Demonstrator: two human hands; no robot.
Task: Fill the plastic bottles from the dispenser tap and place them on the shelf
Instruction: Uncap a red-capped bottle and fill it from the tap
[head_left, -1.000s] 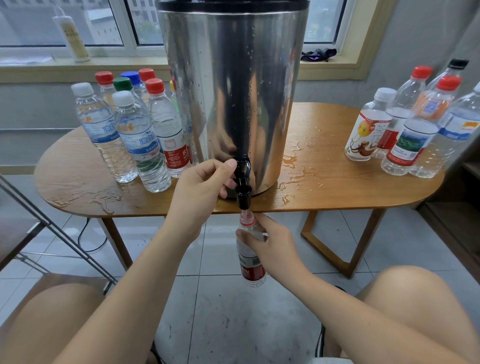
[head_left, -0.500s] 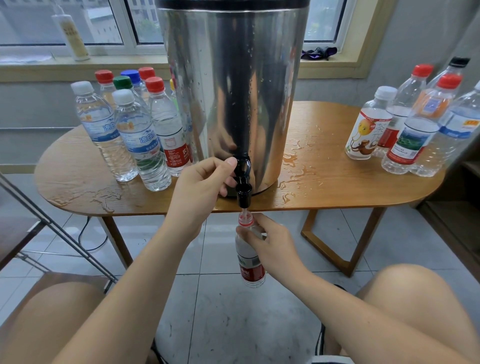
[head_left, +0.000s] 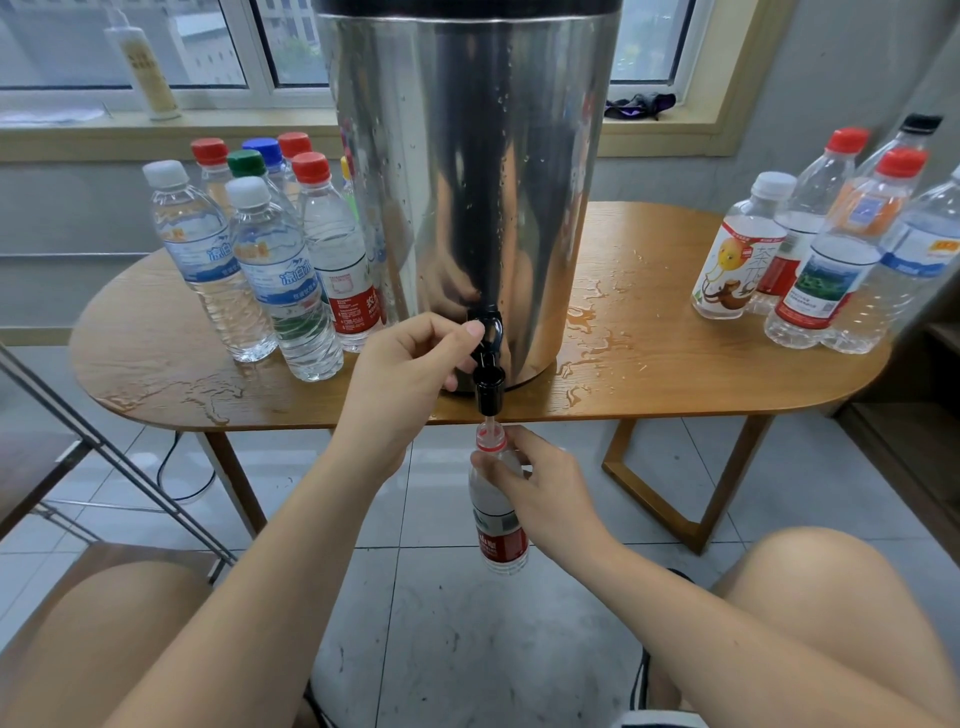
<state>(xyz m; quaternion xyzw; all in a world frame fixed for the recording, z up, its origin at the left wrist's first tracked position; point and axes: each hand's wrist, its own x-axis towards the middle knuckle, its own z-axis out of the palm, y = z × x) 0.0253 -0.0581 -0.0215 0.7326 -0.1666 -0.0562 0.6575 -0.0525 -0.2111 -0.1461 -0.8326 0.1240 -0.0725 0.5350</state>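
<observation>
Two hands at work, both at the front edge of the oval wooden tabletop (head_left: 675, 374). L hand (head_left: 410, 364) is curled round the black tap (head_left: 488, 364), thumb up on its lever. R hand (head_left: 540, 488) is clamped on the shoulder of a clear plastic bottle (head_left: 498, 535), which hangs below the tabletop edge over the grey floor tiles (head_left: 457, 649), open mouth right under the spout. It has a red neck ring and a red label w/ white print too small to read.

The steel dispenser (head_left: 467, 182) is a shiny cylinder beaded w/ drops, base set just back from the edge. Puddles (head_left: 587, 332) spread to its right. Open floor lies under the tabletop btwn the wooden legs, w/ a knee either side of the bottle.

At left, capped ribbed bottles (head_left: 280, 280) stand close together, their blue-white labels in Chinese characters. At right, well apart, is another cluster (head_left: 810, 260); one white label shows a large 茶 and a cartoon monkey.
</observation>
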